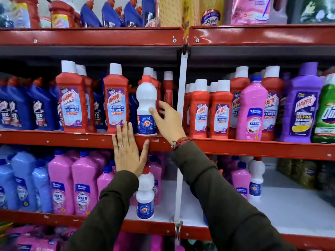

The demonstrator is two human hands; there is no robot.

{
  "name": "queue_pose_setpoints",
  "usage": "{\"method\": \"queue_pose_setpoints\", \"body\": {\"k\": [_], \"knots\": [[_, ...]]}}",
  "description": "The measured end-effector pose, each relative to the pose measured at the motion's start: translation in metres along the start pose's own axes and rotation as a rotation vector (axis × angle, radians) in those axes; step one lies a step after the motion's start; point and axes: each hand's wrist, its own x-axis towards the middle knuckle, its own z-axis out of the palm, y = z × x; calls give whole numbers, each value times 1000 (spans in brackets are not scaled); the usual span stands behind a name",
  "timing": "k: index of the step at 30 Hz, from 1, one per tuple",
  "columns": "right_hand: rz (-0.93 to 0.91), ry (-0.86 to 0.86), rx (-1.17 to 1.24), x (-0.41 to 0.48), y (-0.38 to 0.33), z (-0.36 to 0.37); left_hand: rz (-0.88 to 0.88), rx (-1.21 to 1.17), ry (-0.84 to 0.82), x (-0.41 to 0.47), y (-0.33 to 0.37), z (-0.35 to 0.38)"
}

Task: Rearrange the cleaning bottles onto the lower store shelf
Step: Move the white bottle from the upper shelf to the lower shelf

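Note:
A white bottle with a red cap and blue label stands upright at the front of the middle shelf among red bathroom cleaner bottles. My right hand is open beside it, fingertips touching its right side at the waist. My left hand lies flat and open against the red front edge of the middle shelf. On the lower shelf a second white bottle stands just below my left hand. A third white bottle stands further right.
Pink bottles and light blue bottles crowd the lower shelf's left half. A white upright post divides the shelf bays. Right of it stand red bottles, a pink bottle and a purple bottle. The top shelf holds blue bottles.

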Motion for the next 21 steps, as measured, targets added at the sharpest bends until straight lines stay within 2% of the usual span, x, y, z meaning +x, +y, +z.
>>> {"method": "queue_pose_setpoints", "body": {"k": [4,7,16,21], "knots": [[140,-57,54,24,-4,14,8,6,-6,-1,-4,4],[209,-34,155,37,3,24,20,19,-6,1,-7,6],[147,52,209,42,-9,9,10,41,-21,1,-8,7],[122,2,272,36,-20,-12,5,46,-35,1,-6,4]]}}
